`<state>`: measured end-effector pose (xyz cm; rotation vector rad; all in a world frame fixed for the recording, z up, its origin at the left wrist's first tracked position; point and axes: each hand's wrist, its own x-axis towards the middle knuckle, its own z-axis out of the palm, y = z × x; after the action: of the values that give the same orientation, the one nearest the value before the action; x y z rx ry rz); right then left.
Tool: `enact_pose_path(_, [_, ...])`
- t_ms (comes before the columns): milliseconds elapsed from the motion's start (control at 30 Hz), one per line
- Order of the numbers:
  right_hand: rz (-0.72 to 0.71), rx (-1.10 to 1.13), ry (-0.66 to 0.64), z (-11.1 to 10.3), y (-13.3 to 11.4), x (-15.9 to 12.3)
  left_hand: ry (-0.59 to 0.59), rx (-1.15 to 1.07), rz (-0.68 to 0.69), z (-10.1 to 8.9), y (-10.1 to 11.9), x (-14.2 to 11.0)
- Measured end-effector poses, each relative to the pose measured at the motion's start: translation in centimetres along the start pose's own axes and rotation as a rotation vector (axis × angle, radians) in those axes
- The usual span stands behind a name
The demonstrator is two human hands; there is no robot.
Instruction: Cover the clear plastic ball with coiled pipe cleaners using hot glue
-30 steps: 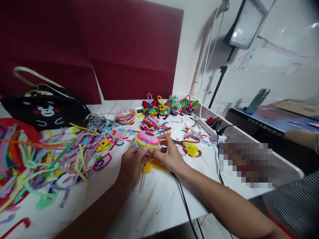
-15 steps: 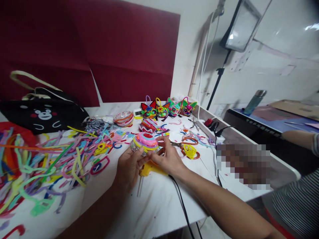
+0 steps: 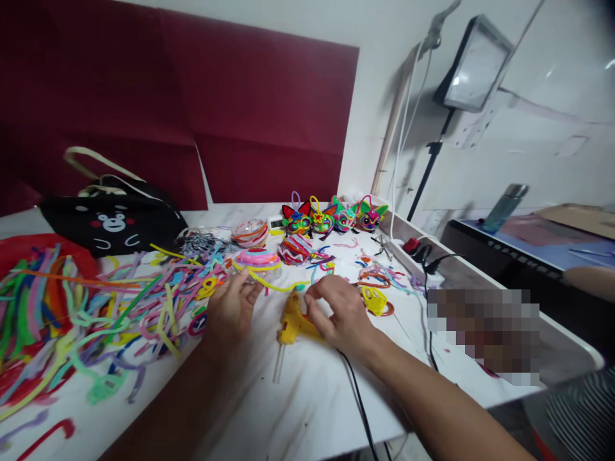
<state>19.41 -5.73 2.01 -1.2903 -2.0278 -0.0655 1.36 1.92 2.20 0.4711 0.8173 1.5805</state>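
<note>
My left hand (image 3: 231, 308) holds the near side of a clear plastic dome (image 3: 270, 272), whose top is wound with pink and other coloured pipe cleaners. A yellow pipe cleaner (image 3: 276, 287) runs round the dome, and its loose length stretches right towards my right hand (image 3: 339, 314). My right thumb and forefinger are pinched at that end; the exact contact is blurred. Just below the strand, a yellow hot glue gun (image 3: 292, 320) lies on the table, nozzle pointing away, a clear glue stick out of its back. My right hand partly covers its handle.
Loose pipe cleaners (image 3: 139, 301) pile up on the left, before a black bag (image 3: 115, 224). Wrapped balls (image 3: 295, 248) and several cat-eared ornaments (image 3: 321, 221) stand behind. Orange-handled scissors (image 3: 377, 279), a yellow piece (image 3: 375, 299) and a power strip (image 3: 418, 259) lie right. A person's striped sleeve shows far right.
My hands have drawn apart, the left going left with the dome and the right going right. A length of yellow pipe cleaner now stretches away from the dome. The view has shifted slightly.
</note>
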Motion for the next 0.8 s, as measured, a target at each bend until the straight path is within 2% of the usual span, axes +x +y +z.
enact_pose_path(67, [-0.022, -0.09, -0.256, 0.0, -0.1, 0.0, 0.043, -0.029, 0.014, -0.1, 0.5, 0.6])
enact_pose_path(100, [-0.031, -0.115, -0.34, 0.1, -0.2, 0.0, 0.057, -0.039, 0.02, -0.1, 0.6, 0.7])
enact_pose_path(300, [-0.013, -0.198, -0.539, 0.7, -0.5, -0.1, 0.07, -0.07, 0.006, -0.3, 0.8, 1.0])
enact_pose_path(567, [0.013, -0.242, -0.579, 1.6, -0.4, -0.4, 0.038, -0.101, -0.044, -0.2, 0.8, 0.8])
enact_pose_path(800, [-0.004, -0.225, -0.444, 2.1, -0.3, -0.6, 0.069, -0.131, -0.063, -0.3, 1.0, 1.2])
